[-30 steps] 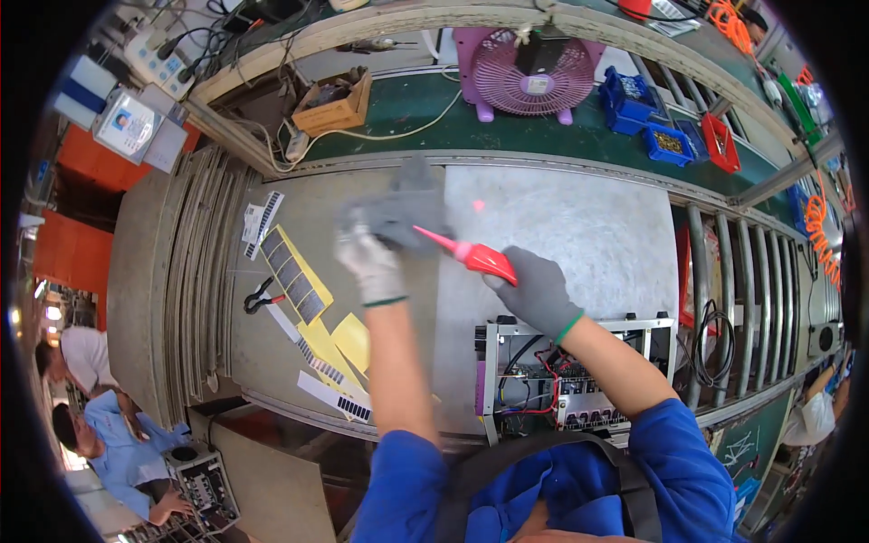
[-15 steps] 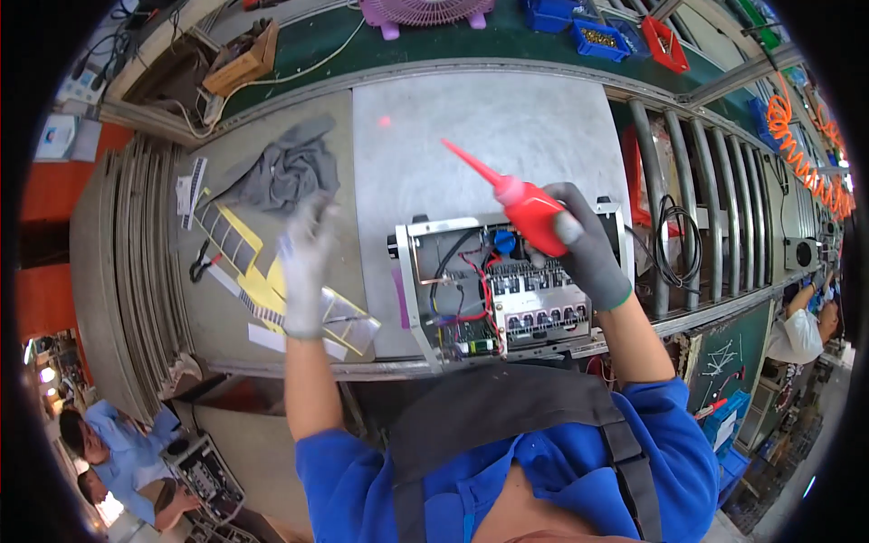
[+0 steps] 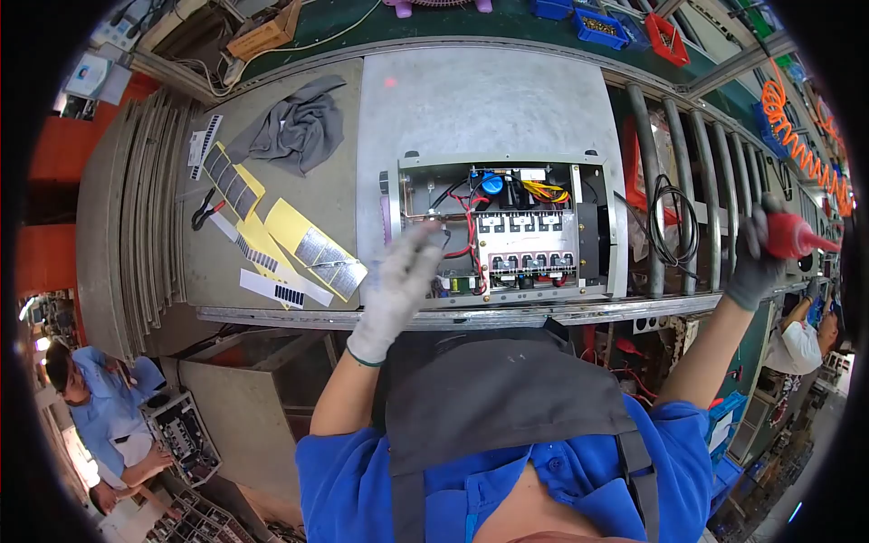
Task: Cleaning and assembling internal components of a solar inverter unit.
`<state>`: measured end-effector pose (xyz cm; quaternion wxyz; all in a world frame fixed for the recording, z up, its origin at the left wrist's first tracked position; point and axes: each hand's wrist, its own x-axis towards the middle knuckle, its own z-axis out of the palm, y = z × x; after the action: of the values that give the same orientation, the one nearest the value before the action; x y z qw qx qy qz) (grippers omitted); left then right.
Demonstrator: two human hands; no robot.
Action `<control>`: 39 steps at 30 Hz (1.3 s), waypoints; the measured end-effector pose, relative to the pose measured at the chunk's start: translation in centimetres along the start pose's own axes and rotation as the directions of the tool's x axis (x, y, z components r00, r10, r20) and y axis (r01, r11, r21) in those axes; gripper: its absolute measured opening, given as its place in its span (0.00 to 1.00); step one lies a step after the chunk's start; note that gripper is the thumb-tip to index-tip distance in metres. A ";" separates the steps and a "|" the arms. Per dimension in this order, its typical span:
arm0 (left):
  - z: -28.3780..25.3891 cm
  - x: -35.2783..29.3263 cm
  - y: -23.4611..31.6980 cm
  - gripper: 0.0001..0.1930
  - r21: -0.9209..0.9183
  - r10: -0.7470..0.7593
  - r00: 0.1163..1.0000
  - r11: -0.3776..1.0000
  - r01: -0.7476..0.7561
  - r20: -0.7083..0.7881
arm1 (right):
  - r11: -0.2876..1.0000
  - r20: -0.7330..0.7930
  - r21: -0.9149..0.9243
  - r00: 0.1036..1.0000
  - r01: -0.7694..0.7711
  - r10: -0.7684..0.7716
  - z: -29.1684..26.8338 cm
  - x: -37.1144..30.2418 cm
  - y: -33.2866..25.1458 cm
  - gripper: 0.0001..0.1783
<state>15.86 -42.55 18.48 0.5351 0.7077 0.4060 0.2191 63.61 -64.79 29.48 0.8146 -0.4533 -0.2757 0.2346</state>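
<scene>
An open metal-cased electronic unit (image 3: 525, 237) lies on the bench in front of me, with wiring, a blue round component and rows of parts on a silver plate inside. My left hand (image 3: 396, 288), in a pale glove, is at the unit's front-left corner. Its fingers are loosely apart and slightly blurred, and nothing shows in them; whether they touch the case I cannot tell. Off to the right, my grey-gloved right hand (image 3: 753, 249) grips a red squeeze bottle (image 3: 792, 237), its long nozzle pointing right. The bottle is away from the unit, beyond the metal rollers.
Left of the unit lie yellow-backed sticker sheets (image 3: 317, 249), dark-handled cutters (image 3: 207, 210) and a crumpled grey cloth (image 3: 297, 127). A coiled black cable (image 3: 672, 226) rests on the rollers (image 3: 709, 195). Small-part bins (image 3: 600, 30) stand behind. A co-worker (image 3: 104, 389) sits at lower left.
My right hand has swung from above the unit to the far right, carrying the red bottle. From the sticker sheets, my left hand has moved right to the unit's corner.
</scene>
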 end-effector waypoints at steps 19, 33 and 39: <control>-0.3 6.7 -8.1 0.46 0.086 -0.067 0.956 0.992 0.095 -0.284 | 0.598 0.510 -0.600 0.830 0.531 -0.225 26.4 -10.9 25.5 0.21; -0.3 7.0 -7.3 0.44 0.053 -0.047 0.964 0.997 0.063 -0.263 | 0.576 0.554 -0.581 0.798 0.575 -0.238 26.8 -10.2 26.1 0.18; -0.2 6.8 -8.5 0.45 0.158 0.058 0.953 0.987 -0.011 -0.296 | 0.571 0.630 -0.527 0.740 0.629 -0.235 27.4 -10.2 25.4 0.18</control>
<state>16.72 -36.11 9.71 0.4070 0.7125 0.4859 0.3010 34.57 -42.38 17.07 0.5056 -0.5698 -0.6478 0.0008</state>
